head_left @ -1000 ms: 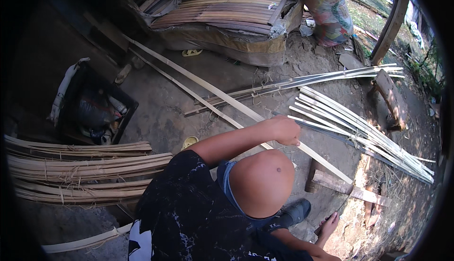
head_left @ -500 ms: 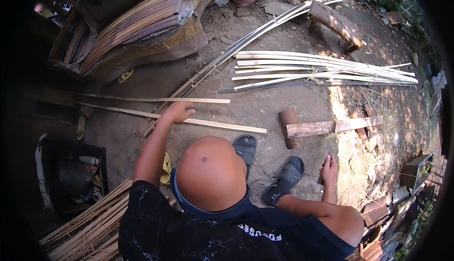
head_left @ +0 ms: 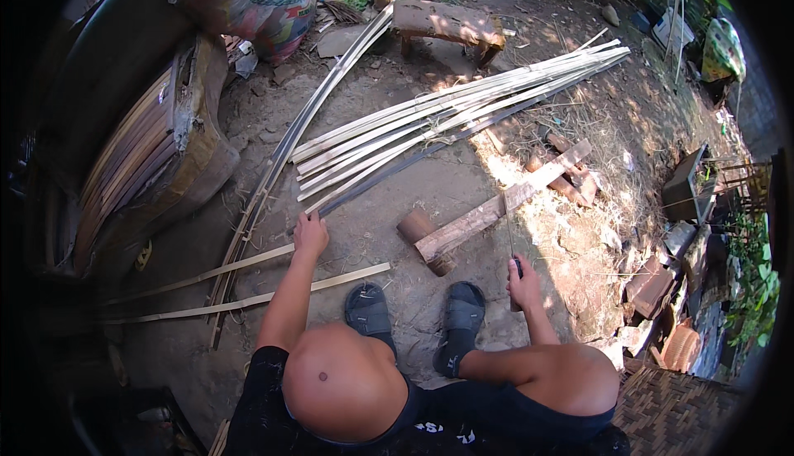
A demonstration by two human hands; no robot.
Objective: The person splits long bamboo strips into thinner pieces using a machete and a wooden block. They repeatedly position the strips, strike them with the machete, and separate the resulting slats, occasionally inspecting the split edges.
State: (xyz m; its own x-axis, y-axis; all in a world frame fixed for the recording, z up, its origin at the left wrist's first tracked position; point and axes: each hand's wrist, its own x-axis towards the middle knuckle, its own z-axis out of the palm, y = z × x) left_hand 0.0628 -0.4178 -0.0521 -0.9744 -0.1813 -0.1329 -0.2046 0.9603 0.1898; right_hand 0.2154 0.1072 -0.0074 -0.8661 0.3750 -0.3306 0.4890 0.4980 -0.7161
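because the strip [head_left: 256, 258] looks long and thin, judge it light and springy; grip near its end, at the left hand [head_left: 311, 234] above the floor [head_left: 372, 216]. whether those fingers pinch it cannot be told; right-hand [head_left: 526, 284] fingers wrap the knife [head_left: 518, 267].

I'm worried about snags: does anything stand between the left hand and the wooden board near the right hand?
Nothing visible does: between the left hand and the near end of the board I see only ground. The log shows beneath that end.
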